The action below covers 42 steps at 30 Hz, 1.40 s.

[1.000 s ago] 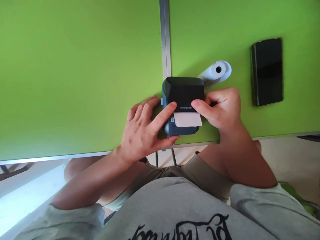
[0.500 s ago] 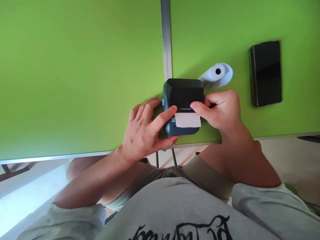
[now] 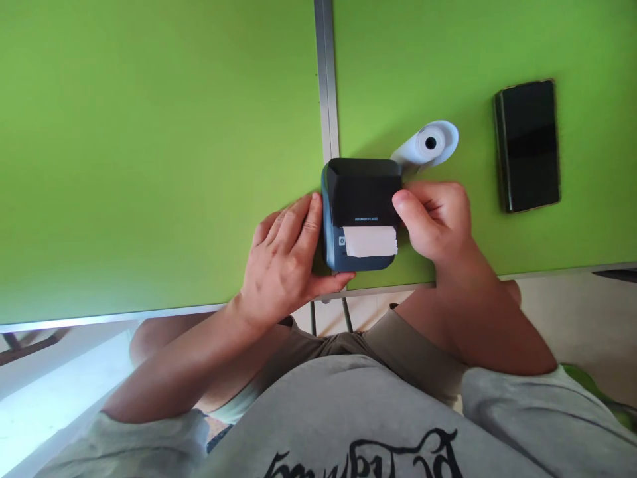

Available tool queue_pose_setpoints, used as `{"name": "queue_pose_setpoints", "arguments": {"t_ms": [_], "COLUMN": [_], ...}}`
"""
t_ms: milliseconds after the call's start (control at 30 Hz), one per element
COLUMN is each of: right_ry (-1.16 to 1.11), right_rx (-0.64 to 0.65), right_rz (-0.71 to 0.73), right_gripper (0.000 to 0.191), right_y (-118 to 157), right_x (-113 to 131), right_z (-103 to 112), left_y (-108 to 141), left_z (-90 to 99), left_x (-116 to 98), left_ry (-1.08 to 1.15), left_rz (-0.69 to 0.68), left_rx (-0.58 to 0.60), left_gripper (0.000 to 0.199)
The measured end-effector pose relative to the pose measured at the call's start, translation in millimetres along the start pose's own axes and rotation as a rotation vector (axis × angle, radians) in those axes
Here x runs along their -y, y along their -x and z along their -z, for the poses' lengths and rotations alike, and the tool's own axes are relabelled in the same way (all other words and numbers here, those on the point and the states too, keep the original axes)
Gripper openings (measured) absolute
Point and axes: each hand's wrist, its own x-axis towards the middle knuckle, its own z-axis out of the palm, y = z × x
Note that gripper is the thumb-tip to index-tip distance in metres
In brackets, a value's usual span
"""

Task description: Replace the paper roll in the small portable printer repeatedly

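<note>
A small dark label printer stands at the near edge of the green table, across the metal seam. A short strip of white paper sticks out of its front slot. My left hand is wrapped around the printer's left side, fingertips at the side wall and thumb along the front. On the other side, my right hand grips the right side, its thumb at the lid's right edge and its other fingers curled, partly hidden. Behind the printer lies a partly unrolled white paper roll.
On the right of the green table lies a black phone, seemingly on top of another dark item. A metal seam strip runs away from me between two table panels. The table's near edge is just in front of my lap.
My left index finger has left the printer's top and now rests at its left side. The right thumb has slid outward to the lid's right edge. The printer stays in place.
</note>
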Motion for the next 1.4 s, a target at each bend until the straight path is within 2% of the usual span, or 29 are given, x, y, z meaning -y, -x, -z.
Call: {"name": "queue_pose_setpoints", "arguments": {"t_ms": [233,433,700,800,967,1100,1167,1267,1400], "right_ry": [-0.114,-0.126,0.011,-0.006,-0.045,0.013,0.118,0.333,0.495], "right_rx": [0.034,0.048,0.102,-0.025,-0.208,-0.367,-0.303,-0.113,0.023], "right_rz": [-0.043,-0.053,-0.031,-0.019,0.052,0.095,0.115,0.061,0.053], "right_gripper": [0.075,0.069,0.059,0.054,0.031,0.033,0.032,0.022,0.009], "right_y": [0,-2,0,3,-1,-10,-14,-20,-22], "right_x": [0,2,3,9,27,34,36,40,42], "right_z": [1,-1,10,10,3,-3,-6,-9,-6], "left_y": [-1,0,0,0,-1,-1,-2,-2,-3], "left_z": [-1.1,-1.0,-0.6,-1.1,-1.1,-1.0,-1.2,-1.5,-1.0], "left_x": [3,2,-2,-2,-2,-1,-1,-1,-2], "left_ry": [0.047,0.007,0.001,-0.012,-0.022,-0.012,-0.020,-0.044,-0.037], "left_rz": [-0.001,0.001,0.022,0.030,0.030,0.013,0.012,0.017,0.004], "left_rx": [0.002,0.015,0.012,0.018,0.010,0.003,-0.005,-0.019,-0.023], "left_gripper": [0.108,0.103,0.101,0.103,0.101,0.102,0.103,0.102,0.100]}}
